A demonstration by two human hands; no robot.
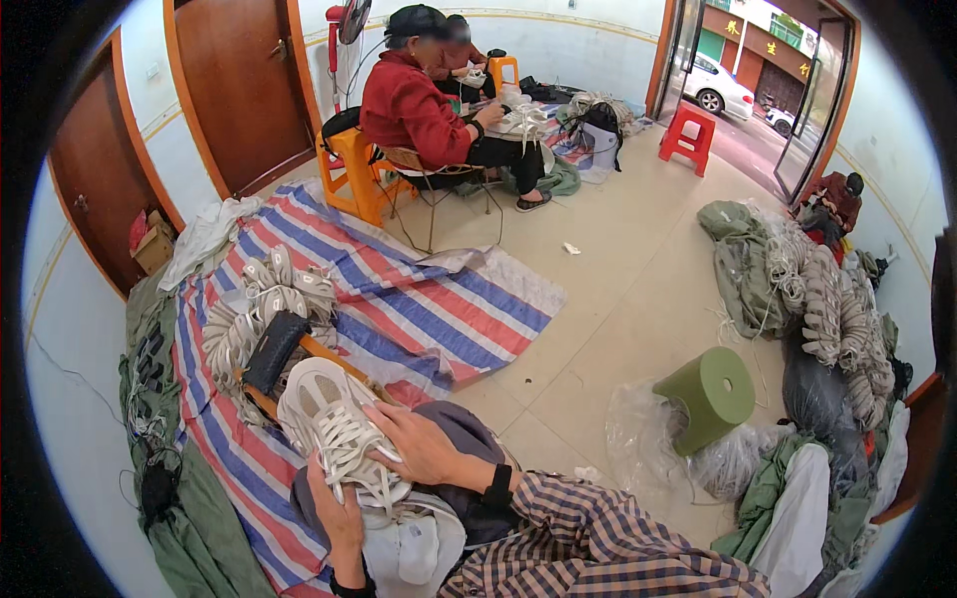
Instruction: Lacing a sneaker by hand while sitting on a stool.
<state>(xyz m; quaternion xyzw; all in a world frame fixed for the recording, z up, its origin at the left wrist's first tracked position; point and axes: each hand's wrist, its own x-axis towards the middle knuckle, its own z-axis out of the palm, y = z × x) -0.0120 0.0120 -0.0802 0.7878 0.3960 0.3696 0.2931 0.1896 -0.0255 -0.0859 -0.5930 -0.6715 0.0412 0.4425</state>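
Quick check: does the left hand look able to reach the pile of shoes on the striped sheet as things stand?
Probably not directly: the left hand is holding the laced shoe, and the black pad seems to stand between it and the pile of shoes.

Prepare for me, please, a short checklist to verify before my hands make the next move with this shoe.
1. Left hand on shoe: ok, against its left side.
2. Right hand on shoe: ok, beside the laces.
3. Laces crossing the shoe's front: ok.
4. Lace ends free: cannot tell, hands hide part.
5. Green stool clear of plastic wrapping: not ok, wrapping lies against it.
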